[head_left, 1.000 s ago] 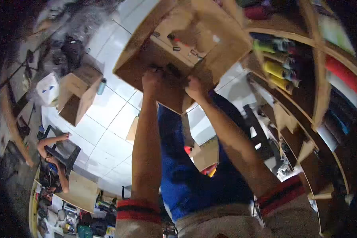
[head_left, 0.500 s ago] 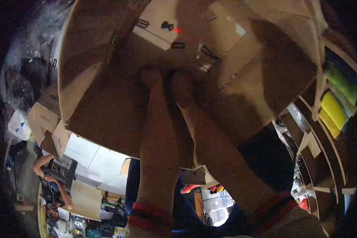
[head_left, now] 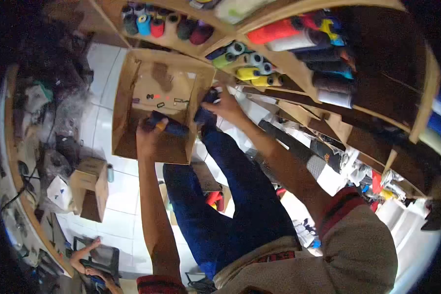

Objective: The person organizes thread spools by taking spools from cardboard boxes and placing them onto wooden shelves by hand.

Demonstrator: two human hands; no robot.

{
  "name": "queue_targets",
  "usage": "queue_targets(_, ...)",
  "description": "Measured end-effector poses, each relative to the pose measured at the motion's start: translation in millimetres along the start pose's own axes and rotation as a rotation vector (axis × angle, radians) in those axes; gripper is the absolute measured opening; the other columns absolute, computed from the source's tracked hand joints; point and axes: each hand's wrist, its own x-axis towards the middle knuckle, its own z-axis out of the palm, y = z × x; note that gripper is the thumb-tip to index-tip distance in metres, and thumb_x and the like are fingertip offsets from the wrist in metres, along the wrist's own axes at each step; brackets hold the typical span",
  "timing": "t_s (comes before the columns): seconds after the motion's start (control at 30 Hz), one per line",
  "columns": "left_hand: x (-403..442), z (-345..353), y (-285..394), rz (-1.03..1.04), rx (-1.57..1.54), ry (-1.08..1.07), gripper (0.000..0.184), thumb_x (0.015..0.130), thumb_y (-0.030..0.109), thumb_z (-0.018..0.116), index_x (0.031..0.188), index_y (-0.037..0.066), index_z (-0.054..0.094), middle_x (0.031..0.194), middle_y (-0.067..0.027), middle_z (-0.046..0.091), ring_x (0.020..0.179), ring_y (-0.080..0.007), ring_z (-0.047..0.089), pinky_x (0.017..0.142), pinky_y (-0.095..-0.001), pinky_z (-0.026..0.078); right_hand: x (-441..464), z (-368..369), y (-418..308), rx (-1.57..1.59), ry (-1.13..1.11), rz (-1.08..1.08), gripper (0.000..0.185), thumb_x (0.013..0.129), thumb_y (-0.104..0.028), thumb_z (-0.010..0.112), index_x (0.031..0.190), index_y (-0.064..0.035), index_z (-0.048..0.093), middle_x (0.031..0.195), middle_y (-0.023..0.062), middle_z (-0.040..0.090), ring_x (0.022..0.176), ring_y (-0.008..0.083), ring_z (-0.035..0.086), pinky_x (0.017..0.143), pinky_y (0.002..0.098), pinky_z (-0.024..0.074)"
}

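Where both hands were deep and close together inside the open cardboard box (head_left: 199, 71) a moment ago, they have now parted, and each has a dark load of its own. The left hand (head_left: 148, 139) is closed round a dark blue thread spool (head_left: 171, 126), held slanting over the near part of the box's opening. The right hand (head_left: 225, 107) has moved out past the box's right wall and grips a dark bundle (head_left: 204, 116), probably thread as well; whether that is one spool or two, I cannot tell. So the loads are split, one over the box and one just outside it, with neither hand released.

More of the box's inside shows now that the arms no longer cover it: a few small dark fittings (head_left: 160, 105) lie scattered on its bottom, beyond the left hand's spool. Past the box's far side and to its right runs the wooden shelving (head_left: 293, 62), which holds a red thread cone (head_left: 157, 28) and yellow thread cones (head_left: 248, 73), among others. To the left of the box and nearer the wearer stands a smaller carton (head_left: 87, 172), with another person's arm (head_left: 85, 251) nearer still.
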Motion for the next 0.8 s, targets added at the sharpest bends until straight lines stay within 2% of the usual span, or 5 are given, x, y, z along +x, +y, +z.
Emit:
queue_targets(0.03,-8.3,1.9,17.7,-0.036,0.025,-0.084,0.048,0.074,0.014,0.073,0.111,-0.002,0.048,0.096,-0.0076,0.059,0.082,-0.0154,0.057,0.071,-0.0272,0.048,-15.2,-32.1,-3.4,0.012,-0.015,0.06,0.066,0.068,-0.034,0.075,0.115,-0.0051,0.04,0.102,0.022,0.058,0.099,0.0374,0.058,0.085,0.042,0.0464)
queue_targets(0.13,-29.2,23.6,52.0,-0.081,-0.251,-0.097,0.049,0.072,0.009,0.075,0.113,0.001,0.048,0.098,-0.006,0.059,0.086,-0.0149,0.059,0.073,-0.0271,0.051,-63.8,-112.6,-18.1,-0.113,0.249,-0.159,0.071,0.065,-0.033,0.08,0.114,-0.0018,0.038,0.103,0.0184,0.058,0.098,0.0355,0.059,0.082,0.0418,0.0474)
queue_targets(0.33,-49.8,60.4,67.7,-0.159,-0.47,-0.161,0.052,0.072,-0.001,0.071,0.117,0.004,0.047,0.1,-0.0074,0.059,0.089,-0.0169,0.061,0.075,-0.0291,0.054,-155.0,-226.4,-79.5,-0.414,0.574,-0.156,0.059,0.067,-0.024,0.08,0.107,-0.0047,0.041,0.092,0.0152,0.063,0.09,0.0309,0.063,0.072,0.0385,0.0521)
queue_targets(0.57,-56.5,121.0,49.9,-0.18,-0.667,-0.286,0.044,0.072,-0.006,0.068,0.112,0.004,0.051,0.099,-0.0069,0.06,0.087,-0.0164,0.062,0.076,-0.03,0.055,-133.4,-250.7,-55.0,-0.744,0.822,-0.378,0.049,0.07,-0.017,0.076,0.107,-0.0054,0.046,0.098,0.0154,0.059,0.087,0.0321,0.062,0.07,0.0387,0.0518)
queue_targets(0.8,-59.1,146.9,64.2,-0.221,-0.658,-0.355,0.044,0.075,-0.009,0.062,0.116,-0.001,0.048,0.101,-0.007,0.058,0.091,-0.0151,0.06,0.08,-0.029,0.055,-123.3,-248.0,-48.8,-0.664,0.915,-0.318,0.049,0.071,-0.018,0.075,0.108,-0.003,0.047,0.091,0.0141,0.054,0.085,0.0312,0.058,0.071,0.0398,0.0492)
